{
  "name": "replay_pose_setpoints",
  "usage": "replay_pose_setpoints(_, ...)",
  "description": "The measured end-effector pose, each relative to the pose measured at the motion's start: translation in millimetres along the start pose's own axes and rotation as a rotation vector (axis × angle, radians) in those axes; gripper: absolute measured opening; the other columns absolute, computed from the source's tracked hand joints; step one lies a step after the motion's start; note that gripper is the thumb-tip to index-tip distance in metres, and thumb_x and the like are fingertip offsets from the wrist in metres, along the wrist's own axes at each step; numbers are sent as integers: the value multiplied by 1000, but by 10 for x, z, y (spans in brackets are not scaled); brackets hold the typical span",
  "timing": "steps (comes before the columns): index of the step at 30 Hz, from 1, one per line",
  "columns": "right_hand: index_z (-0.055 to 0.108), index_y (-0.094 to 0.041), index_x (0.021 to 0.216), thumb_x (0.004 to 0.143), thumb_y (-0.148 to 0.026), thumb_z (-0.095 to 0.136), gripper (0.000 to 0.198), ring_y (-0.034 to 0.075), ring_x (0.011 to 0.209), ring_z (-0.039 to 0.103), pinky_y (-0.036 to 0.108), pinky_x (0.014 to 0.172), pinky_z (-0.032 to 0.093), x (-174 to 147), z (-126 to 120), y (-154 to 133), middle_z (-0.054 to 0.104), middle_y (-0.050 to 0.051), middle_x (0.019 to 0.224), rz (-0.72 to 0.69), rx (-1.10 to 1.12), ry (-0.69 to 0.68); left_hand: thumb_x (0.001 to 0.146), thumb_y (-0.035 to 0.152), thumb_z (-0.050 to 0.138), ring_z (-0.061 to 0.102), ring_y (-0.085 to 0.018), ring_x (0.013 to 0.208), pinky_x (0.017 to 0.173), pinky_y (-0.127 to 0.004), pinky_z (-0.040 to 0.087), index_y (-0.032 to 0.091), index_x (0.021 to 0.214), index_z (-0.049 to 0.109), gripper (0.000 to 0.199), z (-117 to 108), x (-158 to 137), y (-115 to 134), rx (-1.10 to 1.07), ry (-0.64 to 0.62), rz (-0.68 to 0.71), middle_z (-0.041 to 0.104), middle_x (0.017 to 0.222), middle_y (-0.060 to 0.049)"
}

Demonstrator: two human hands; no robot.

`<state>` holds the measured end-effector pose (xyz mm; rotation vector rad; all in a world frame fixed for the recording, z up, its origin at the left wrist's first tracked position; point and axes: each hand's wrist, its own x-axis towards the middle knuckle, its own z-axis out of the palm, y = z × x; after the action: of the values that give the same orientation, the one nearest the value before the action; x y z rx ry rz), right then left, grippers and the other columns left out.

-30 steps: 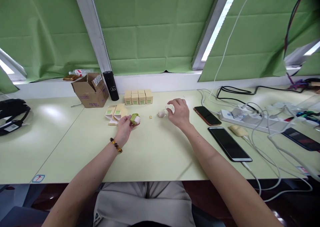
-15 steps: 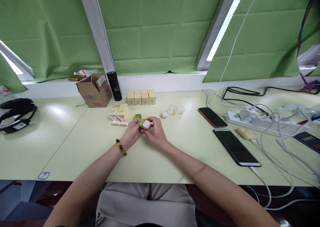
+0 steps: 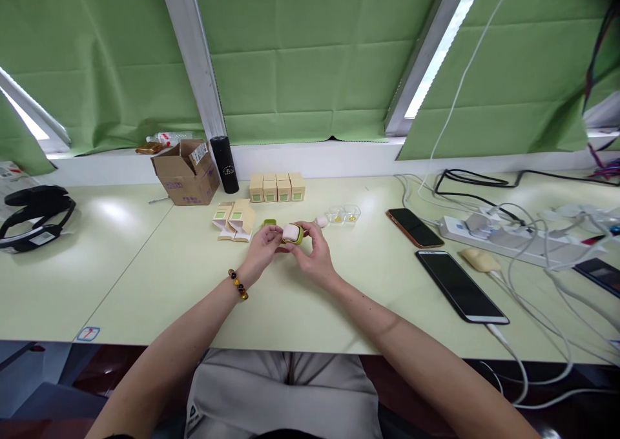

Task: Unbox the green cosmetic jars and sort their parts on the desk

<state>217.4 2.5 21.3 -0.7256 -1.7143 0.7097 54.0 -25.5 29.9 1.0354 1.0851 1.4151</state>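
Observation:
Between my two hands is a small, rounded pale pink case (image 3: 290,233) with a green cover (image 3: 300,234) around its right side. My left hand (image 3: 263,250) pinches the left side of the case with its fingertips. My right hand (image 3: 314,253) is closed round the right side, gripping the green cover. Just behind my left fingers lies a small green cap-like piece (image 3: 270,222). Another pale pink piece (image 3: 321,221) rests behind my right hand, beside a clear plastic tray (image 3: 343,215) with small yellow bits in it.
Opened card boxes (image 3: 233,221) lie left of my hands. Several small tan boxes (image 3: 277,188) stand in a row behind. A cardboard carton (image 3: 188,179) and black bottle (image 3: 224,164) are at the back left. Phones (image 3: 460,286), a power strip (image 3: 498,235) and cables fill the right.
Both hands have moved slightly right with the case and turned it. The green cover now shows on the right, where before it showed on the left. The view has shifted a little.

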Motion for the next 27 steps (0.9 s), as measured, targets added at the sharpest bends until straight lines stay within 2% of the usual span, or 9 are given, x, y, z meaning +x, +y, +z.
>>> replay_pose_setpoints(4, 59, -25, 119, 87, -38, 75, 38, 27, 114, 62, 47, 102, 52, 17, -31, 22, 65, 8, 119, 5, 33, 38, 87, 35, 78, 67, -18, 94, 79, -32, 61, 18, 106, 63, 29, -28, -26, 46, 77, 32, 236, 68, 96, -5)
replay_pose_setpoints(8, 55, -26, 122, 88, -39, 76, 42, 25, 109, 66, 45, 100, 54, 7, -20, 58, 68, 7, 117, 59, 53, 11, 91, 45, 75, 65, -20, 105, 87, -34, 60, 18, 114, 66, 36, 3, -74, 71, 156, -18, 314, 67, 110, -9)
replay_pose_setpoints(12, 58, -26, 120, 86, -34, 76, 38, 25, 105, 63, 45, 96, 54, 3, -22, 92, 66, 6, 114, -35, -26, -14, 90, 47, 79, 66, -24, 114, 95, -37, 59, 17, 124, 66, 47, 12, -72, 35, 170, -128, 259, 69, 118, -13)
replay_pose_setpoints(15, 60, -26, 120, 86, -27, 72, 36, 26, 107, 62, 46, 96, 54, 14, -39, 92, 64, 7, 115, -97, -42, -34, 86, 44, 84, 67, -27, 121, 101, -40, 56, 16, 127, 65, 54, -21, -50, 15, 88, -209, 190, 71, 124, -16)
replay_pose_setpoints(18, 57, -27, 126, 86, -23, 69, 42, 26, 110, 62, 48, 98, 54, 19, -46, 62, 64, 8, 120, -112, -29, -36, 81, 39, 88, 67, -27, 123, 106, -42, 54, 16, 129, 64, 58, -52, -37, 21, -17, -234, 126, 71, 128, -16)
replay_pose_setpoints(20, 53, -27, 132, 87, -23, 67, 47, 27, 114, 62, 49, 99, 54, 11, -43, 33, 63, 9, 125, -87, -7, -27, 77, 35, 91, 67, -25, 121, 107, -41, 53, 16, 126, 64, 59, -56, -31, 29, -59, -197, 123, 70, 128, -14)
replay_pose_setpoints(23, 49, -28, 137, 88, -26, 68, 52, 28, 122, 61, 50, 100, 55, -6, -43, 5, 60, 12, 131, -30, 58, -23, 70, 26, 94, 68, -22, 114, 103, -39, 55, 18, 116, 63, 57, -45, -23, 34, -23, -69, 207, 69, 122, -10)
replay_pose_setpoints(27, 48, -28, 138, 93, -42, 69, 52, 27, 119, 64, 47, 96, 57, -4, -50, 14, 63, 12, 128, 45, 232, -99, 72, 19, 88, 65, -22, 110, 99, -40, 55, 21, 106, 60, 44, -40, -36, 39, 238, 69, 479, 65, 114, -7)
